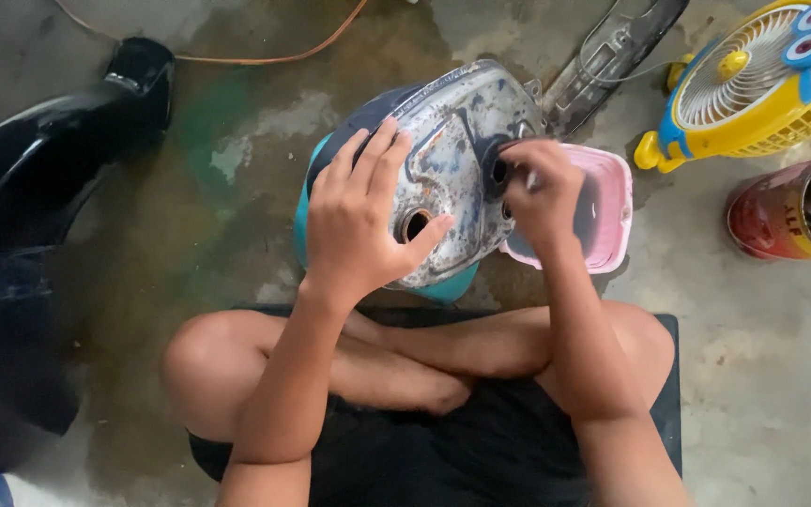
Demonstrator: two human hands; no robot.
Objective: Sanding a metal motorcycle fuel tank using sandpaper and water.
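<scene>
Person sits cross-legged on floor (762,376). Worn metal tank (457,141) just ahead of knees. Left hand (363,221) spread flat on tank, steadying, gripping nothing. Right hand (542,192) fingers pinched at dark side opening; held item too blurred. Pink tub (612,202) just right of tank. Likely fitting work; calls for steady tank.

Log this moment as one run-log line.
left hand: flat on worn metal tank | right hand: fingers pinched at tank's dark opening | pink tub: beside tank | floor fan: right

Scuffed, dull metal tank (457,141); glossy pink plastic tub (612,202); rough concrete floor (762,357).
</scene>
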